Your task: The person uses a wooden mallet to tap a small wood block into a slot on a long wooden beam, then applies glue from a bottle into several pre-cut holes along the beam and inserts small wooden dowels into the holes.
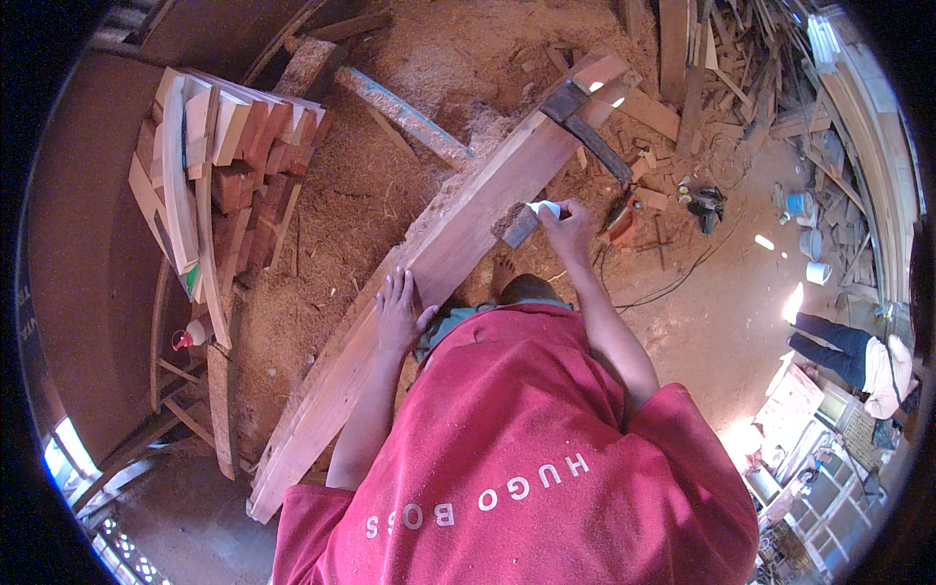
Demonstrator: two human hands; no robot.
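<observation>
A long reddish-brown plank (470,232) runs diagonally before me, from near left to far right. My left hand (397,310) lies flat on it with the fingers spread, holding nothing. At the plank's right edge, my right hand (568,232) is closed on the white part of a small scraper-like tool. Its flat grey blade (521,230) bears brown crumbs that look like sawdust or paste; I cannot tell whether it touches the wood. A dark metal clamp-like bar (597,144) crosses the plank's far end.
Sawdust covers the ground around the plank. Stacked boards (239,146) stand at left, with a red-and-white bottle (190,334) below. Offcuts, a power tool (704,207) with a cable, and white buckets (817,273) lie at right. Another person (848,359) is at far right.
</observation>
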